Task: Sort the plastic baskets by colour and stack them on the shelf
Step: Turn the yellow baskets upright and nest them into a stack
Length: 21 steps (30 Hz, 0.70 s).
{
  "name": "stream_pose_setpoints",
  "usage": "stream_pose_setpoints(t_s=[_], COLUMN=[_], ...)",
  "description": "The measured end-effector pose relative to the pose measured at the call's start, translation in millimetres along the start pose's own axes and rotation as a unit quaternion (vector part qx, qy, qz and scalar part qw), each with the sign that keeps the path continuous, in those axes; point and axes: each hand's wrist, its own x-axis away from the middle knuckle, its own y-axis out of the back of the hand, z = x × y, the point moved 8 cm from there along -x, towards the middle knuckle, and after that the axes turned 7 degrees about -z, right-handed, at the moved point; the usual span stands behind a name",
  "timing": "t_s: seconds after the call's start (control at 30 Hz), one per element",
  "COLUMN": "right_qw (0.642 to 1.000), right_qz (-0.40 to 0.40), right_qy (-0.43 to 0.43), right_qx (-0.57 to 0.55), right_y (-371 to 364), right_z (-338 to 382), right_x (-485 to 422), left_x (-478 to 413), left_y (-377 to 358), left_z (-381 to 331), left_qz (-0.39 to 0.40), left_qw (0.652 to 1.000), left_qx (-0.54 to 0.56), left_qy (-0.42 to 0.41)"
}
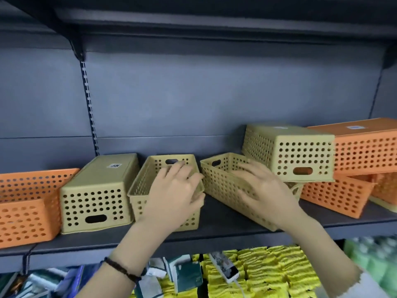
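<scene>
On the grey shelf stand perforated plastic baskets in tan and orange. My left hand grips the right rim of an upright tan basket at the middle. My right hand lies over a second upright tan basket, which is turned at an angle, fingers spread on its rim and wall. An upside-down tan basket sits left of them. Another upside-down tan basket rests raised at the right, partly over the angled one.
An orange basket stands at the far left. At the right an upside-down orange basket lies on upright orange ones. The lower shelf holds yellow cloths, green packs and boxed goods. A slotted upright runs up the back wall.
</scene>
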Motion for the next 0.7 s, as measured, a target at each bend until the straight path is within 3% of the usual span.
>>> stream_pose_setpoints(t_s=[0.2, 0.33, 0.43, 0.5, 0.6, 0.7], right_qw=[0.998, 0.984, 0.968, 0.958, 0.958, 0.962], right_qz=[-0.057, -0.112, -0.061, -0.031, -0.031, -0.061], right_qy=[-0.012, -0.139, -0.225, -0.225, -0.195, -0.178], right_qx=[0.038, 0.025, -0.093, -0.177, -0.207, -0.199], right_y=[56.5, 77.7, 62.5, 52.9, 50.5, 51.6], right_z=[-86.4, -155.9, -189.9, -196.3, -199.5, -201.6], right_x=[44.9, 65.5, 74.5, 75.0, 72.3, 68.0], left_x=[-41.8, -65.2, -81.3, -94.0, -112.2, -121.0], left_y=[-13.3, -35.3, -52.4, -62.9, -74.7, -80.5], left_z=[-86.1, -130.5, -153.0, -160.0, -164.9, -165.1], left_qz=[-0.008, 0.030, 0.046, 0.049, 0.055, 0.065], left_qw=[0.993, 0.966, 0.939, 0.917, 0.886, 0.893], left_qx=[0.111, 0.234, 0.311, 0.364, 0.428, 0.410], left_qy=[0.036, 0.103, 0.138, 0.156, 0.170, 0.172])
